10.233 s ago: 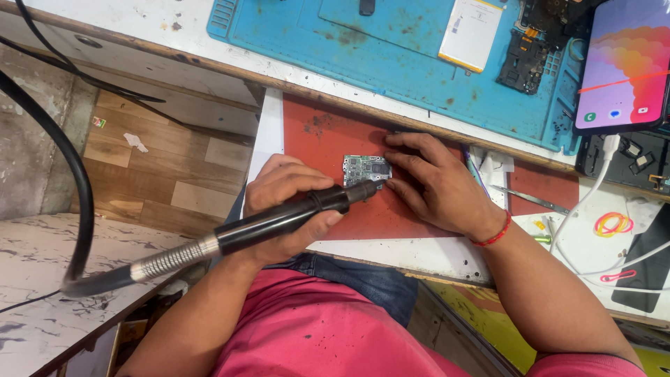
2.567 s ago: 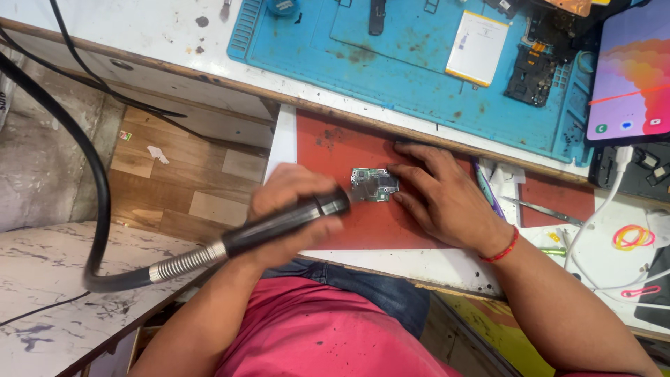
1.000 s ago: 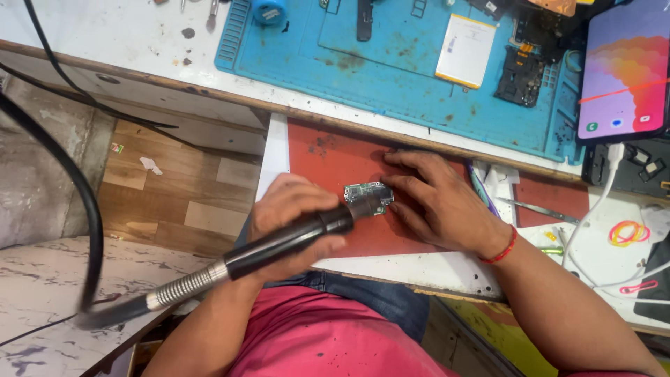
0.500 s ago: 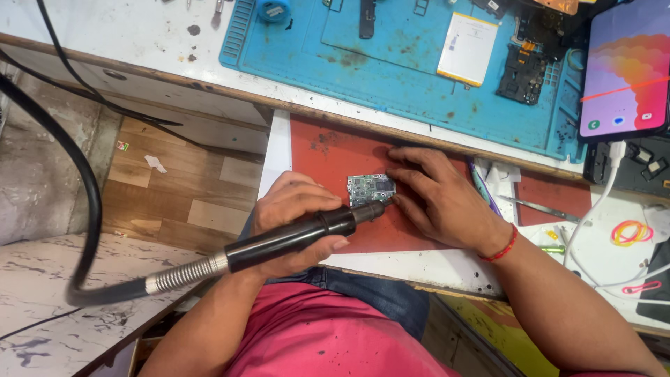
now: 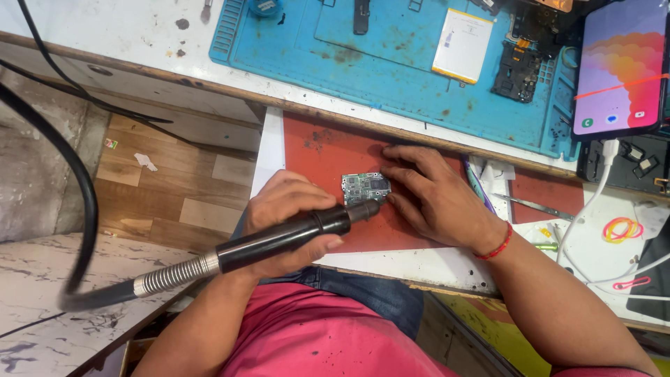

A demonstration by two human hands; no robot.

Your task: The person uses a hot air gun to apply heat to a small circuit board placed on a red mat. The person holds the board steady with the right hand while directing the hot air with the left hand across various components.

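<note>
My left hand (image 5: 292, 213) grips a black hot-air handpiece (image 5: 286, 236) with a metal spring collar and a thick black hose. Its nozzle points at a small green circuit board (image 5: 365, 188) lying on a red mat (image 5: 328, 150). My right hand (image 5: 434, 195) rests flat on the mat, its fingertips pressing on the board's right edge. A red thread band circles that wrist.
A blue work mat (image 5: 391, 70) lies behind, carrying a white battery (image 5: 463, 45) and a black board part (image 5: 516, 70). A lit smartphone (image 5: 620, 66) stands at the right. Tweezers (image 5: 534, 204), white cables and coloured rubber bands (image 5: 623, 229) lie right of the red mat.
The handpiece has swung a little, its hose end dropping lower at the left; the nozzle stays at the circuit board. My right hand has kept its place on the board.
</note>
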